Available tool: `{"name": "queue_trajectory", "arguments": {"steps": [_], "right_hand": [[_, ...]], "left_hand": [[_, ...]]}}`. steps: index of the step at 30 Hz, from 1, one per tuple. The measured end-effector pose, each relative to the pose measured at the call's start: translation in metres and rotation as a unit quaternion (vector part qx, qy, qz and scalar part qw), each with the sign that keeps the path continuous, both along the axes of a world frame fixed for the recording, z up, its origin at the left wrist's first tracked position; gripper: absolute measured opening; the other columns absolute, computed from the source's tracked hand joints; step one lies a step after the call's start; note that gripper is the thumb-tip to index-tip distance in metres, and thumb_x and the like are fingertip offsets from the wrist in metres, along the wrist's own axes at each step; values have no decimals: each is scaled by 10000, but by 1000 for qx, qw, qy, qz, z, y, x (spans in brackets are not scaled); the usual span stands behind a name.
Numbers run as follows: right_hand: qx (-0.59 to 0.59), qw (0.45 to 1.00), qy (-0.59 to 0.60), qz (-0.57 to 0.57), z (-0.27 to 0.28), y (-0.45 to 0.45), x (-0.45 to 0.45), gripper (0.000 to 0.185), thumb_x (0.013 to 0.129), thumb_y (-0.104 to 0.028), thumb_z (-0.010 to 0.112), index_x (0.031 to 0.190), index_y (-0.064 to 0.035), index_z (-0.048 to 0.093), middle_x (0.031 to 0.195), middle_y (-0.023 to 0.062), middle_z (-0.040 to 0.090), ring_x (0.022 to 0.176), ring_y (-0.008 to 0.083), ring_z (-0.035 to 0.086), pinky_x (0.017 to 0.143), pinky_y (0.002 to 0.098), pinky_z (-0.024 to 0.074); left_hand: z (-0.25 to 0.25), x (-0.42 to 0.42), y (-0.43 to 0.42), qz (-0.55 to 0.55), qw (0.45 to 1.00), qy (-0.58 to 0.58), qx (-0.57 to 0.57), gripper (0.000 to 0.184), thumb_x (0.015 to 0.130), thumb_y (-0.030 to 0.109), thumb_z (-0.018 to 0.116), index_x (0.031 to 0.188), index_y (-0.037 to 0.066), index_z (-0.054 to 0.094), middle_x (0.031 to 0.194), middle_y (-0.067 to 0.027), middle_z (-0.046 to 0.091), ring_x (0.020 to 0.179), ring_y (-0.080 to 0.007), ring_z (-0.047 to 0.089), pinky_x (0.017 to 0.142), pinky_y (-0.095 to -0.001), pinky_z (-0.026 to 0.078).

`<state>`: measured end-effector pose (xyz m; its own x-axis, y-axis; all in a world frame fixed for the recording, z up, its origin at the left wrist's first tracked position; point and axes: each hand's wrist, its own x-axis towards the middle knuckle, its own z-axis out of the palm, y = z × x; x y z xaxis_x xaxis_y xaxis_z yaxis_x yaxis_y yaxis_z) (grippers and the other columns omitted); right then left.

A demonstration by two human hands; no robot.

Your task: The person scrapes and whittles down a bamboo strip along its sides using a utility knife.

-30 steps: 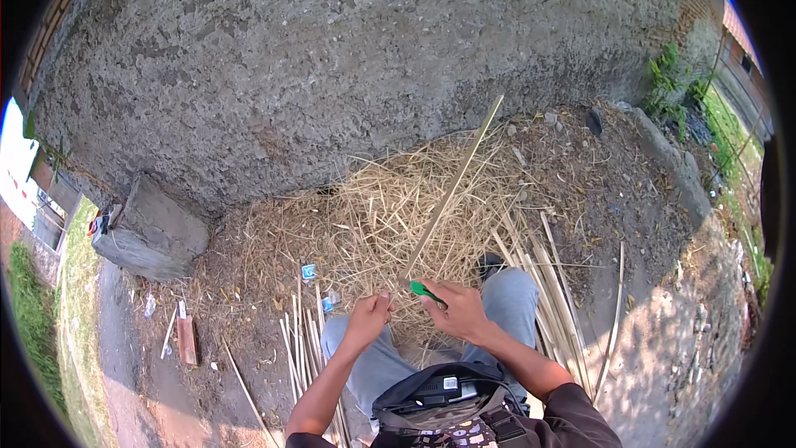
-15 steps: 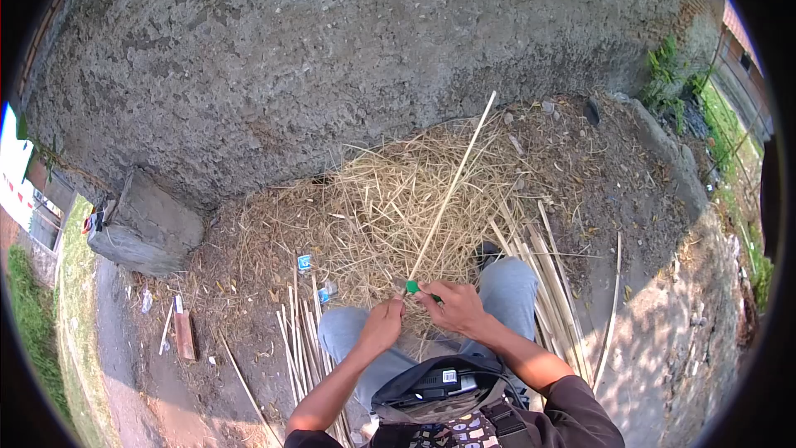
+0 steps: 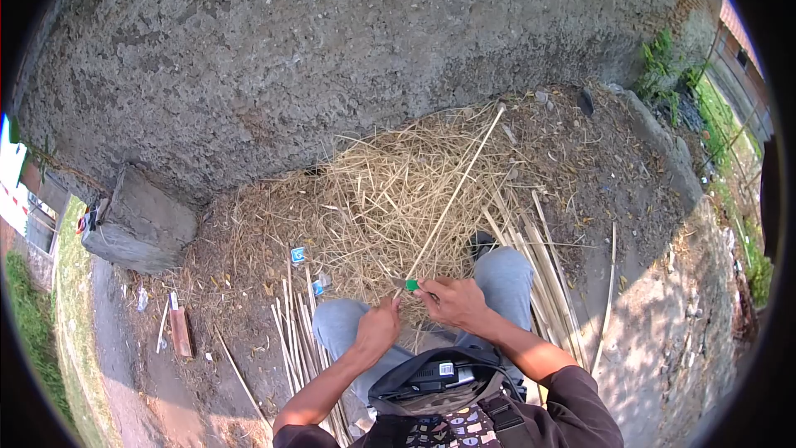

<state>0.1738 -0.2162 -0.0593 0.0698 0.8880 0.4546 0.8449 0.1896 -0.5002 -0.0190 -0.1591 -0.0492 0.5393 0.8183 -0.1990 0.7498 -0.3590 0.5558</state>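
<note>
A long, thin bamboo strip point(image 3: 458, 187) slants up and away from my hands over the straw-like shavings. My left hand point(image 3: 379, 325) is closed around its near end. My right hand point(image 3: 454, 303) grips a knife with a green handle point(image 3: 411, 284). The short blade points left and lies against the strip just beyond my left fingers. Both hands are close together between my knees. Most of the knife handle is hidden inside my right hand.
Pale shavings point(image 3: 390, 191) are heaped before a rough wall point(image 3: 332, 58). Bamboo strips lie beside my left leg point(image 3: 290, 323) and right leg point(image 3: 543, 282). A concrete block point(image 3: 145, 220) and a reddish-brown wooden piece point(image 3: 181, 332) are at left. An open bag point(image 3: 439, 377) sits at my waist.
The strip's far end has dipped slightly and shifted right. Both hands keep their grips and remain close together. The whole view has shifted a little.
</note>
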Motion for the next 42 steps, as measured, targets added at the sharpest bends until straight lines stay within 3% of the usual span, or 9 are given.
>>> {"name": "queue_trajectory", "arguments": {"steps": [6,8,10,13,17,22,31,40,42], "right_hand": [[33,999,-11,-19,1,15,-9,180,910,-319,643,900,-141,665,620,90,630,468,308,619,390,448,467],[-14,983,-5,-181,-1,36,27,185,912,-308,643,915,-124,661,630,118,638,500,337,627,434,471,476],[-87,966,46,-240,-9,49,104,183,923,-292,638,937,-110,651,646,142,647,521,353,630,471,475,478],[-79,963,39,-253,34,47,107,178,928,-276,641,939,-99,649,681,145,673,523,344,631,485,467,474],[40,983,165,-67,58,42,31,193,918,-281,662,905,-88,665,747,121,711,541,330,651,456,429,491],[-7,994,89,57,21,26,-42,182,870,-264,716,887,-85,691,838,100,732,537,299,656,440,399,491],[60,998,3,37,-13,36,-35,171,879,-325,694,917,-160,715,635,66,643,470,271,620,372,381,452],[95,994,-36,47,-11,51,-32,142,845,-280,732,913,-155,727,636,36,633,465,240,604,387,357,435],[39,994,1,-106,-5,67,-5,159,881,-282,691,929,-134,723,660,70,656,488,285,617,424,389,462]], "left_hand": [[2,-11,-3,12,994,19,103,337,1043,280,426,882,-6,502,666,-269,636,607,-479,629,558,-566,501],[-2,-23,-14,10,993,29,117,330,1042,274,432,871,-1,495,657,-257,638,583,-467,629,535,-559,501],[-19,-47,-39,-40,989,89,115,319,1039,272,440,873,6,497,644,-243,639,551,-457,623,512,-564,492],[-7,-63,-38,7,992,51,118,307,1037,274,435,897,6,492,624,-266,617,553,-485,602,518,-606,460],[7,-54,-15,66,991,49,110,313,1038,271,432,900,4,521,644,-272,630,624,-496,630,563,-587,488],[2,-48,-1,70,991,34,112,322,1040,278,426,912,1,530,661,-283,634,638,-500,630,587,-595,488],[-4,-48,-2,73,992,32,100,364,1042,299,423,878,1,551,669,-285,636,653,-501,634,603,-594,493],[-1,-45,0,106,991,7,83,377,1040,303,418,901,-8,579,675,-310,618,665,-528,609,618,-593,486],[1,-50,-6,105,990,6,94,367,1038,297,429,886,-3,575,662,-306,615,646,-524,607,598,-589,486]]}}
